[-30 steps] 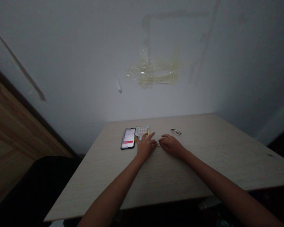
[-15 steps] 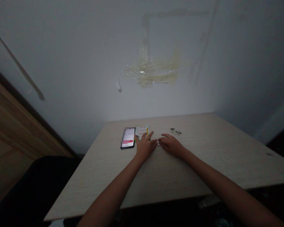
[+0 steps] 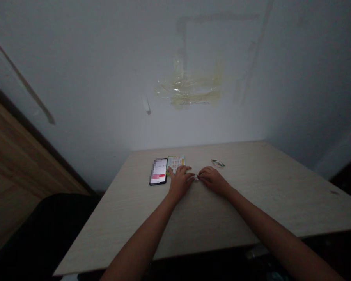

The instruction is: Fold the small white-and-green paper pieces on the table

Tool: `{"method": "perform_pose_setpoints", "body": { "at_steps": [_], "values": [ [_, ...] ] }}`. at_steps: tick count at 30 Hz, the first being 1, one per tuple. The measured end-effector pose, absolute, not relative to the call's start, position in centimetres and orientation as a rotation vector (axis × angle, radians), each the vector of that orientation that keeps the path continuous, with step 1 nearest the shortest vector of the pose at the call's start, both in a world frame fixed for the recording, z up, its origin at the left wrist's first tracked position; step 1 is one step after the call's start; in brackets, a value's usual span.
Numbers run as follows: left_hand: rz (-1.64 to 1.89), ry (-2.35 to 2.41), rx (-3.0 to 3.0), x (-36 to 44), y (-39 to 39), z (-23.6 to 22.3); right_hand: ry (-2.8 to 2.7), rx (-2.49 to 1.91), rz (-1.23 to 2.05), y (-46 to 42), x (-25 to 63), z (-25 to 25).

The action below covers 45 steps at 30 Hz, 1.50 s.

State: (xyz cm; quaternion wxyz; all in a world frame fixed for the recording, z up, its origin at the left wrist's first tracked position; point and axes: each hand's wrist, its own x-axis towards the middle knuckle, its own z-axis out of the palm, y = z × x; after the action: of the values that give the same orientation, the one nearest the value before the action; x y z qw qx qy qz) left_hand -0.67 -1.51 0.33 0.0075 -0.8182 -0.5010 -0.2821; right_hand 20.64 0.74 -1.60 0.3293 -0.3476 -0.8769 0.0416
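Note:
A small white piece (image 3: pixel 196 177), too small to name, lies low over the table between the fingertips of both hands. My left hand (image 3: pixel 180 182) has its thumb and index finger closed at the left side of this piece, while its other fingers reach forward over the near edge of a printed leaflet (image 3: pixel 175 160). From the right, my right hand (image 3: pixel 215 180) pinches at the same piece with bent fingers. The exact finger contact is hard to make out in the dim light.
A phone (image 3: pixel 158 171) with a lit screen lies left of the leaflet. Beyond my right hand is a small crumpled wrapper-like scrap (image 3: pixel 218 163). The pale wooden table (image 3: pixel 204 218) meets a taped wall (image 3: pixel 190 93). A dark chair-like shape (image 3: pixel 55 230) stands at the left.
The fingertips of my two hands have drawn slightly apart, and more of the white piece shows. My left hand's raised fingers have lowered and come closer together.

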Motion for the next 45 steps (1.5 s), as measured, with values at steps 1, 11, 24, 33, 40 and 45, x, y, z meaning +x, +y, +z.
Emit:
{"method": "perform_pose_setpoints", "body": {
  "at_steps": [1, 11, 24, 33, 40, 45],
  "values": [
    [-0.889, -1.55, -2.591, -0.7, -1.5, 0.4, -2.287, -0.913, 0.091, 0.8, 20.6, -1.6],
    [-0.769, -1.48, -2.685, -1.0, -2.0, 0.6, -2.267, -0.885, 0.019, 0.5, 21.0, -1.6],
    [-0.586, -1.33, -2.731, -1.7, -2.5, 1.2, -2.353, -0.921, -0.038, -0.5, 21.2, -1.0],
    [-0.487, -1.126, -2.673, -1.3, -4.1, 0.9, -2.373, -0.891, -0.059, -0.7, 20.8, -1.0],
    [-0.541, -1.25, -2.71, -2.1, -3.7, -0.2, -2.368, -0.834, 0.016, -1.1, 21.0, -1.0],
    [-0.546, -1.244, -2.719, -2.0, -3.9, 0.3, -2.371, -0.847, 0.033, -1.0, 21.0, -1.1]
  ]
}}
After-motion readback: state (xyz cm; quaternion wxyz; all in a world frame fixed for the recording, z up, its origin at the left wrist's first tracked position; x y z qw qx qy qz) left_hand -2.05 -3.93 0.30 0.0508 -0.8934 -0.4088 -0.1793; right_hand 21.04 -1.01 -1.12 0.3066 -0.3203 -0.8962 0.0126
